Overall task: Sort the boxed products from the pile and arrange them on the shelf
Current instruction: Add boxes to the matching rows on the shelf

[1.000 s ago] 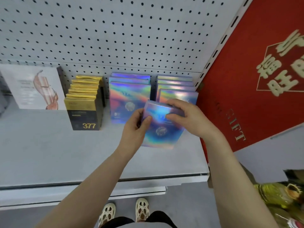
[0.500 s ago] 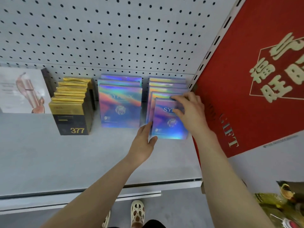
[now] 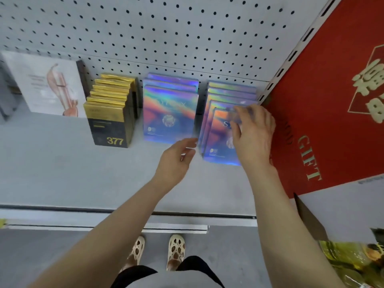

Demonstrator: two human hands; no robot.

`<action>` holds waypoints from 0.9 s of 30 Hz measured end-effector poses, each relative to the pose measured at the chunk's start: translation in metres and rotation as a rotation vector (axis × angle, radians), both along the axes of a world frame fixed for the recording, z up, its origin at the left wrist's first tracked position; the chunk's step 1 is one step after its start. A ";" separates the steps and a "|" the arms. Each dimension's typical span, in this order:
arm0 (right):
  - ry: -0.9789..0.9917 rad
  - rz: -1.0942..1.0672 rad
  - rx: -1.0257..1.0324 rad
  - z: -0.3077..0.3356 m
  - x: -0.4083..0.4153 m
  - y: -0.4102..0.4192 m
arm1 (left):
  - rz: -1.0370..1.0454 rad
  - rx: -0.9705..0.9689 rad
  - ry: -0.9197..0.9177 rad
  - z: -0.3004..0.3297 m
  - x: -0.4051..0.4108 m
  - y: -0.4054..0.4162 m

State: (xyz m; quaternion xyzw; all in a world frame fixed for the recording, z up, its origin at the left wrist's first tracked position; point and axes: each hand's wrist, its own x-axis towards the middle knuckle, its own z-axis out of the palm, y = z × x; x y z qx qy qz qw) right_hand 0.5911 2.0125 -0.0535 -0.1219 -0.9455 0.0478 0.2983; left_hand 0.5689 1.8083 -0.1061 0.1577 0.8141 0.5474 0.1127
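Pegboard back panel [image 3: 145, 28]: grey, perforated, rising behind the shelf at the far side.

Shelf [image 3: 62, 173]: grey, flat, carrying all the boxed stock along its far edge.

Red gift box [image 3: 332, 100]: large, at the right end of the shelf, gold characters and the word "GIFT" on its face.

White box [image 3: 43, 84]: far left, upright, printed with a pinkish-tan figure.

Black-and-gold boxes [image 3: 110, 119]: one row standing front to back, just right of the white box; the nearest is marked "377".

Left holographic row [image 3: 169, 115]: iridescent boxes, upright, middle of the shelf.

Right holographic row [image 3: 230, 94]: the same boxes, between the left holographic row and the red gift box.

Front holographic box [image 3: 218, 140]: nearest box of the right holographic row, leaning back on those behind it, base on the shelf.

Right hand [image 3: 252, 136]: fingers curled over the front holographic box's top edge, thumb on its face, holding it.

Left hand [image 3: 176, 159]: above the shelf just left of that box, fingers relaxed and slightly spread, holding nothing; blurred.

Sandalled feet [image 3: 158, 250]: on the floor below the shelf.
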 end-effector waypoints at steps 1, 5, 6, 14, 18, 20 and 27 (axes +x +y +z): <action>0.034 0.048 -0.024 0.000 0.000 -0.008 | 0.032 0.007 0.005 0.004 0.000 -0.011; 0.022 0.283 -0.176 -0.013 0.001 -0.055 | 0.154 0.036 0.024 0.014 0.007 -0.068; -0.003 0.316 -0.218 -0.019 0.001 -0.071 | 0.190 0.042 0.021 0.015 0.010 -0.085; -0.235 0.509 -0.501 -0.062 -0.002 -0.242 | 0.486 0.055 -0.047 0.012 0.040 -0.253; -0.281 0.637 -0.548 -0.063 -0.012 -0.355 | 0.639 0.032 -0.062 0.008 0.053 -0.363; -0.283 0.690 -0.593 -0.063 -0.017 -0.413 | 0.699 0.011 -0.073 0.007 0.058 -0.420; -0.353 0.847 -0.660 -0.051 -0.049 -0.600 | 0.867 -0.057 -0.073 0.014 0.063 -0.601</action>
